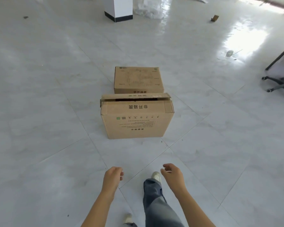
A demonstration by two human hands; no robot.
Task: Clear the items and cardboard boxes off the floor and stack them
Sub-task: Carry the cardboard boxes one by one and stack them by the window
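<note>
At frame centre, near box (pixel 134 122), long axis left-right, top flap ajar, just below far box (pixel 138 79). Lower down, left hand (pixel 112 176), right hand (pixel 173 175): loosely curled, empty.

Pale tiled floor (pixel 47 112), near cardboard box (pixel 136 117) at centre, far cardboard box (pixel 138 79) touching behind it, small cardboard scrap (pixel 214 18) well beyond

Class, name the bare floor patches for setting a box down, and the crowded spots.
Bare tiles lie between the shoe and the near box, and left of both boxes. Crowded: far box close behind near one; chair at right.
</note>
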